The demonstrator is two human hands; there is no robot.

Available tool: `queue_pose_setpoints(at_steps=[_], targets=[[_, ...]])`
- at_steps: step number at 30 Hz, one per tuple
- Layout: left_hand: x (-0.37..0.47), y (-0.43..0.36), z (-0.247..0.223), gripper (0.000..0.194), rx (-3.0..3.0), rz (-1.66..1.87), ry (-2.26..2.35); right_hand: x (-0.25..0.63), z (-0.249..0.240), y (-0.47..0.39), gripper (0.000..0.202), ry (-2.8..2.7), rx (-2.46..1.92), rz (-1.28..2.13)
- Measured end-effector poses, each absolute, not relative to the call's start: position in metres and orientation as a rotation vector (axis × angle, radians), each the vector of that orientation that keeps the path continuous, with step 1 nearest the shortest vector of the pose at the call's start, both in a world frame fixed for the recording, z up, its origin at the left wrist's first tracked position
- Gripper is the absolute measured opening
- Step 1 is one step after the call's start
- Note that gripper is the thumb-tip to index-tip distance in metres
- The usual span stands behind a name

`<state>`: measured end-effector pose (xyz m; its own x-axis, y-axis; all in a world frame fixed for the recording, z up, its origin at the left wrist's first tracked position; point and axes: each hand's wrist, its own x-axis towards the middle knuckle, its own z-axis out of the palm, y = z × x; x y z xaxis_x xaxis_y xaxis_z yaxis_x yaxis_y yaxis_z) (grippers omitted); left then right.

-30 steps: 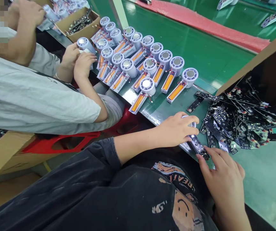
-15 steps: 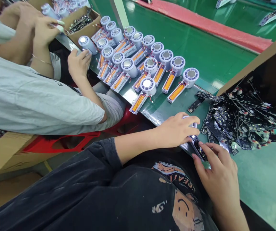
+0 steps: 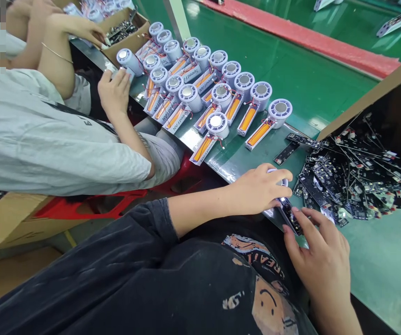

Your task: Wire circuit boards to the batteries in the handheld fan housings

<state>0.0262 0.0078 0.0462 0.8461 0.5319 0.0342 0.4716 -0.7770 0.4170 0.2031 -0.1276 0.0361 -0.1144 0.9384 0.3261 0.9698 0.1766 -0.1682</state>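
My left hand (image 3: 261, 188) wraps round the round head of a pale purple fan unit (image 3: 286, 209) at the table's near edge. A black circuit board lies along the unit's handle. The fingertips of my right hand (image 3: 321, 246) grip the lower end of that handle. To the right is a heap of black circuit boards (image 3: 340, 172), with one loose board (image 3: 286, 153) beside it. Beyond my left hand stand several fan units with orange strips in their handles, the nearest being one fan unit (image 3: 217, 123).
At the left a co-worker's hand (image 3: 114, 90) holds a fan unit; another person's hand reaches to a cardboard box (image 3: 130, 39) of small parts. A large cardboard box (image 3: 371, 88) stands behind the boards. Red stools (image 3: 116, 207) are at the lower left.
Another person's hand at the upper left has moved right to the box of parts. My hands keep the same hold on the fan unit; the view has shifted slightly.
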Motion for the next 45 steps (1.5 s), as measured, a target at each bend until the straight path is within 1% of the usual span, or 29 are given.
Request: queue_pose_setpoints(at_steps=[5,20,45], targets=[[0.026,0.008,0.045,0.019,2.644,0.215,0.734,0.200,0.036,-0.127,0.033,-2.186,-1.856,-0.099],[0.024,0.006,0.044,0.019,2.668,0.253,0.722,0.190,0.038,-0.128,0.034,-2.123,-1.929,-0.056],[0.025,0.004,0.042,0.020,2.672,0.262,0.730,0.189,0.036,-0.130,0.034,-2.153,-1.907,-0.145]])
